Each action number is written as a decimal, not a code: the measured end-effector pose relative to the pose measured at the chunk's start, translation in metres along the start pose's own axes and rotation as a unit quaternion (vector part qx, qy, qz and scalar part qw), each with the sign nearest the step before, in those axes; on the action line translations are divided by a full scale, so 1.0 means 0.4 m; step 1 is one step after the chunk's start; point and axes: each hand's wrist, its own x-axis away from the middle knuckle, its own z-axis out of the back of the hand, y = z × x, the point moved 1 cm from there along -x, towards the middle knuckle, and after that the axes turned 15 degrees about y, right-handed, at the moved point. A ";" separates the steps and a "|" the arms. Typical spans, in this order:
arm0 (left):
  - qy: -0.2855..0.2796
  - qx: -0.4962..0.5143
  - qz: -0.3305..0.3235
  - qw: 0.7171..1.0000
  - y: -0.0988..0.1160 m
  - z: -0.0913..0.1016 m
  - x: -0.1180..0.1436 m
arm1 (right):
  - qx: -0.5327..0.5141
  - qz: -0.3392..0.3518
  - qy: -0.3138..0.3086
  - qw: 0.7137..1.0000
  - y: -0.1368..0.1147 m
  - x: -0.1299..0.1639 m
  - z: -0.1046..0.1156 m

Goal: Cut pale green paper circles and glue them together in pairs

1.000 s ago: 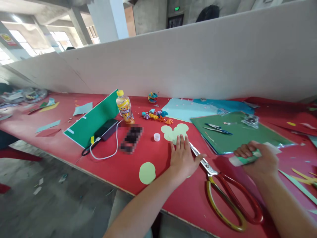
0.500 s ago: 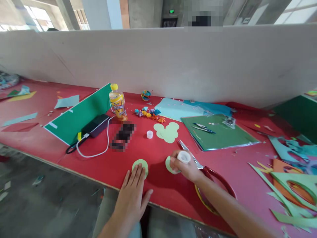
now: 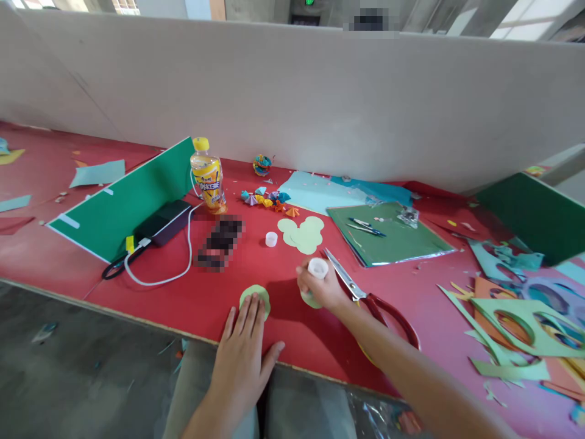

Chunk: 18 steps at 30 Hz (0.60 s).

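My left hand lies flat, fingers stretched out, with the fingertips on a light green paper circle near the table's front edge. My right hand is closed around a white glue stick, its round base facing up. Below that hand, part of another light green paper circle shows; the glue stick's lower end is hidden. A small white cap stands beyond my hands, left of several overlapping green paper circles. Red-handled scissors lie open beneath my right forearm.
A drink bottle stands by a green board, with a black box and white cable in front. Folded paper pieces lie at the back. Pens rest on a green packet. Cut paper scraps cover the right side.
My right hand has shifted with the glue stick toward the far side of its paper circle. My left hand stays on its circle. The view has tilted down and turned slightly right.
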 end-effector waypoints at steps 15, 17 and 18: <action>0.004 0.011 0.008 1.000 0.001 -0.003 0.002 | -0.043 -0.014 0.034 0.998 0.001 0.002 0.023; 0.005 0.022 0.017 1.000 -0.001 -0.004 0.002 | -0.048 -0.017 0.038 0.998 0.004 0.002 0.031; 0.006 0.025 0.020 0.999 -0.001 -0.004 0.003 | -0.051 -0.015 0.049 0.997 0.005 0.001 0.035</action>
